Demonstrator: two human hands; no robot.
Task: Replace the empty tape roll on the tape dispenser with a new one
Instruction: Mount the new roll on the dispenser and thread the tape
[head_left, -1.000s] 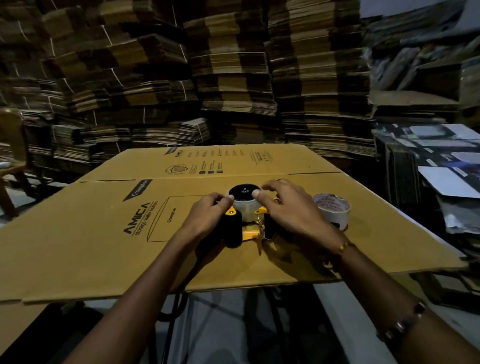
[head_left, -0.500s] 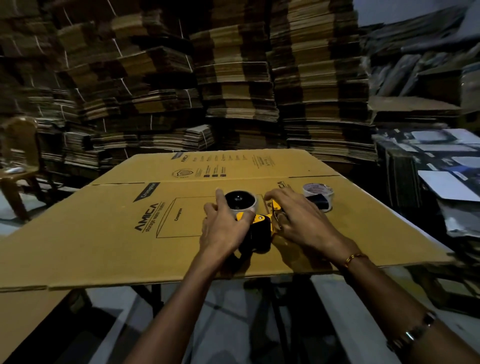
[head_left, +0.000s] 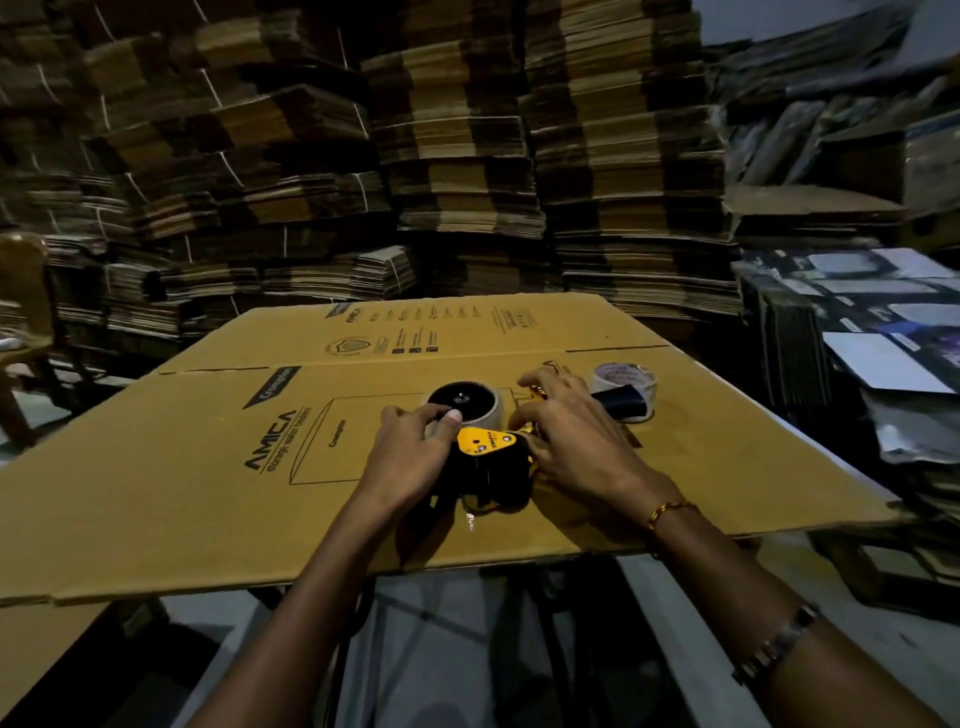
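A yellow and black tape dispenser (head_left: 488, 457) lies on its side on a flattened cardboard box (head_left: 208, 467). A tape roll (head_left: 493, 413) sits on its black hub (head_left: 460, 400). My left hand (head_left: 415, 452) grips the dispenser's left side, thumb on the roll's edge. Resting on the dispenser's right side is my right hand (head_left: 566, 441), fingers curled at the front of the frame. A second tape roll (head_left: 623, 382) stands just beyond my right hand, with the dispenser's dark handle (head_left: 621, 402) in front of it.
Tall stacks of flattened cartons (head_left: 457, 156) fill the background. Printed boxes and sheets (head_left: 883, 338) are piled at the right. A brown chair (head_left: 21, 312) stands at the far left. The cardboard's near edge overhangs its support.
My left hand has slid around the dispenser's left side, thumb now on the roll. The right hand shifted slightly over the dispenser's front. The view has moved a little.
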